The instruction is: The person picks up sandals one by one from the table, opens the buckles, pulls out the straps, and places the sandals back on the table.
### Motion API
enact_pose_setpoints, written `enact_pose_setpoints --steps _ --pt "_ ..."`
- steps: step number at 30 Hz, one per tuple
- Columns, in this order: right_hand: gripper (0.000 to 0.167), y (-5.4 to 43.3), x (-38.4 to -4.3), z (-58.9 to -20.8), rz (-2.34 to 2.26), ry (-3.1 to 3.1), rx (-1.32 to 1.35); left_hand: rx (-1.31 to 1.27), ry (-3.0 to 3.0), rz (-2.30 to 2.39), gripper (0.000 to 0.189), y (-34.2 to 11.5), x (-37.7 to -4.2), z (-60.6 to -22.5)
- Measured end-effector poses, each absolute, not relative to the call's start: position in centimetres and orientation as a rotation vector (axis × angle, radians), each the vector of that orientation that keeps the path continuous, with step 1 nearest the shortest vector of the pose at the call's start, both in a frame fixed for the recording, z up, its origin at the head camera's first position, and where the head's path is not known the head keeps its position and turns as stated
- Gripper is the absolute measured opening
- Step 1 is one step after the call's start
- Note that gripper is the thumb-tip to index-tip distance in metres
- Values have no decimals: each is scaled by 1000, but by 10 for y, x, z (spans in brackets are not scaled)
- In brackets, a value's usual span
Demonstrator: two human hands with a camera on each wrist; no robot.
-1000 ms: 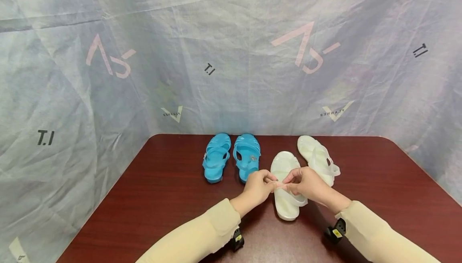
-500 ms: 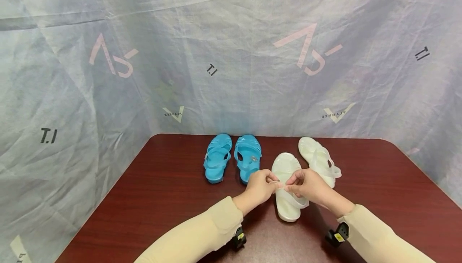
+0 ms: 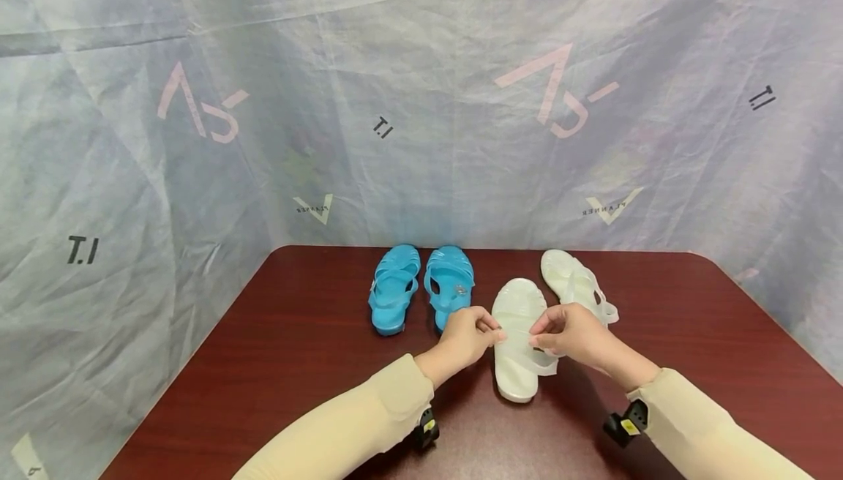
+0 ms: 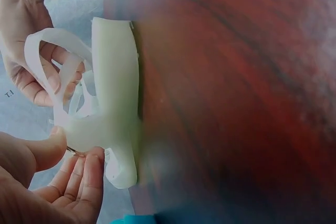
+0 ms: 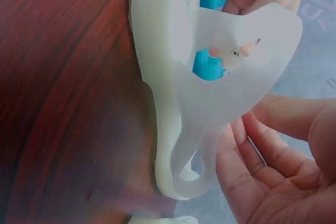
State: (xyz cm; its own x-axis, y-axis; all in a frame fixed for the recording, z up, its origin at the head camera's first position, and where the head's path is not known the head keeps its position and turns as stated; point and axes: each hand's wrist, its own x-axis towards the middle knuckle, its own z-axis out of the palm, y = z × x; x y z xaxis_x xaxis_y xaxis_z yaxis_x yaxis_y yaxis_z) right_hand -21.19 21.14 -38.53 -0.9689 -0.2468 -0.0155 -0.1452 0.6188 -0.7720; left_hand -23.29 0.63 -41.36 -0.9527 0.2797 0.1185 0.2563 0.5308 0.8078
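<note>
A white jelly sandal (image 3: 516,377) lies flat on the table, toe pointing away. At its left side, my left hand (image 3: 469,334) pinches the edge of its strap; the left wrist view shows a thin metal pin beside the thumb (image 4: 59,141). My right hand (image 3: 576,334) is at the right side, thumb and forefinger bent close together by the strap (image 5: 226,98). In the right wrist view the strap hides its fingertips, so a grip on it cannot be confirmed. Through an opening in the strap, a small round stud (image 5: 234,52) and left fingertips show.
The second white sandal (image 3: 565,269) lies at an angle behind the right hand. Two blue sandals, one on the left (image 3: 391,297) and one beside it (image 3: 449,275), stand at the back. The brown table (image 3: 296,363) ends at a grey cloth backdrop (image 3: 421,158).
My right hand has moved a little to the right, and a gap has opened between the two hands' fingertips above the sandal. The left hand has barely shifted.
</note>
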Motion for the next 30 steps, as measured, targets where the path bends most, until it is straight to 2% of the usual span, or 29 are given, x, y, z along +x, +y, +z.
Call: enact_pose_setpoints --steps 24,27,30 --pt "14 240 -209 -391 -1275 2756 -318 367 2671 1491 11 8 -232 -414" --pt "18 250 -207 -393 -1285 2763 -250 318 2629 1522 10 4 -232 -416" --pt "30 255 -205 -392 -1319 2781 -196 326 2614 1547 11 2 -232 -416"
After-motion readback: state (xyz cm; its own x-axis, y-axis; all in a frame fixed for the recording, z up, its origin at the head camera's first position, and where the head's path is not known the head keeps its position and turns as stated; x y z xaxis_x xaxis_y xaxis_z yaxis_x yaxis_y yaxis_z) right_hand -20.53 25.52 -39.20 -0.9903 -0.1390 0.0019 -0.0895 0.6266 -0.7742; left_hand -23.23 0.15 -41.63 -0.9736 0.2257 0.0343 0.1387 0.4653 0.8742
